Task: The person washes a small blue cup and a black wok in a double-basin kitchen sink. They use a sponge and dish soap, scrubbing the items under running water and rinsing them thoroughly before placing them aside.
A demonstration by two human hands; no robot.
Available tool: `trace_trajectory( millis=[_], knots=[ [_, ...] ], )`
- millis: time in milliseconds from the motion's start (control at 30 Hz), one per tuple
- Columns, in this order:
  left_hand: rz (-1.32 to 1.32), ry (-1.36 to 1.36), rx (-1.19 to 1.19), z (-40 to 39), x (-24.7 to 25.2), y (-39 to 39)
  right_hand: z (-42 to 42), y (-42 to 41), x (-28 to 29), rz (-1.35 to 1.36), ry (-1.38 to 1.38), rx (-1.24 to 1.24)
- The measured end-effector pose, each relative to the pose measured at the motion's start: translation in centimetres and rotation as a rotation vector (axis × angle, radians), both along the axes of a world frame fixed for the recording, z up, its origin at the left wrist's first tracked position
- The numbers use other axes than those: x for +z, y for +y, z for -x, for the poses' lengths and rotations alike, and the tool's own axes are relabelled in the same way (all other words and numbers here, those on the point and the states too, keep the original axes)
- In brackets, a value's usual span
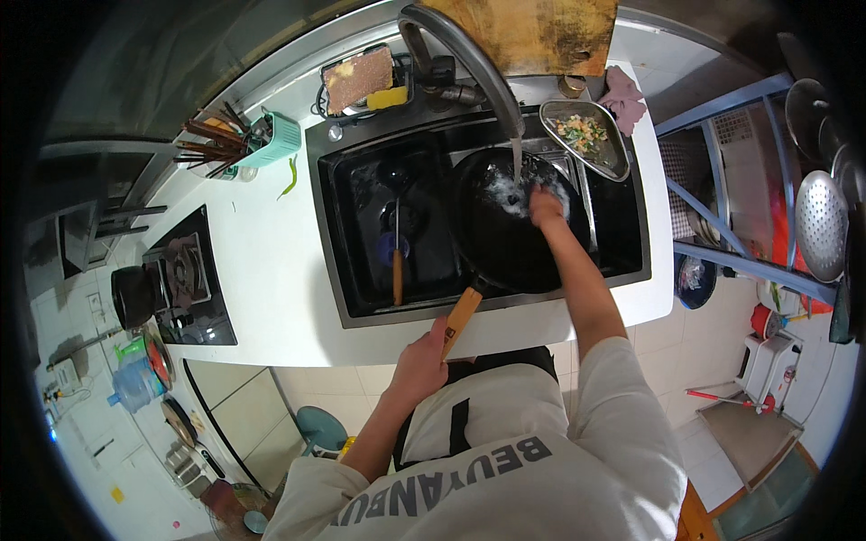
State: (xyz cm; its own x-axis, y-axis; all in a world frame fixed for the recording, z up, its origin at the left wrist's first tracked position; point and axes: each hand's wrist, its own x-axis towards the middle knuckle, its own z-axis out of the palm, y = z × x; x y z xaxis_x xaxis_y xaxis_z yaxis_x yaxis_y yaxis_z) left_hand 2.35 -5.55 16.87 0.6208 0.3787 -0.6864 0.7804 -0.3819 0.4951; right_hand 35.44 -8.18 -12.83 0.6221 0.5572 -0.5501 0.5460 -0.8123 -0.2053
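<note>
My left hand (421, 362) grips the wooden handle (463, 312) of a black wok (504, 253), which lies in the right part of a black double sink (331, 270). Water runs from the curved faucet (487, 74) into the wok and foams white there. Inside the wok, my right hand (545, 206) reaches into the foam near the far right side. Its fingers are blurred and partly hidden, so whether it holds anything is unclear. In the left basin rests a ladle with a wooden handle (398, 277).
A strainer basket with food scraps (582, 135) sits at the sink's right rear. Behind are a sponge rack (358, 84), a wooden cutting board (534, 34) and a pink cloth (622, 101). A teal utensil basket (274, 140) and a green chili (289, 177) are on the left counter.
</note>
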Motion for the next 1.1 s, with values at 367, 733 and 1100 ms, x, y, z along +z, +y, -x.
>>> trace_trajectory(
  millis=[367, 733, 1100],
  knots=[
    [0.006, 0.044, -0.026, -0.3, 0.2, -0.1, 10.4, 5.3, 8.4, -0.609, 0.386, 0.414],
    [0.03, 0.027, -0.013, -0.2, -0.2, -0.1, 1.1, -4.2, 3.1, 0.284, -0.036, 0.468],
    [0.015, 0.06, -0.027, -0.5, 0.3, -0.1, 3.3, 7.0, 3.0, -0.401, 0.225, 0.183]
  ],
)
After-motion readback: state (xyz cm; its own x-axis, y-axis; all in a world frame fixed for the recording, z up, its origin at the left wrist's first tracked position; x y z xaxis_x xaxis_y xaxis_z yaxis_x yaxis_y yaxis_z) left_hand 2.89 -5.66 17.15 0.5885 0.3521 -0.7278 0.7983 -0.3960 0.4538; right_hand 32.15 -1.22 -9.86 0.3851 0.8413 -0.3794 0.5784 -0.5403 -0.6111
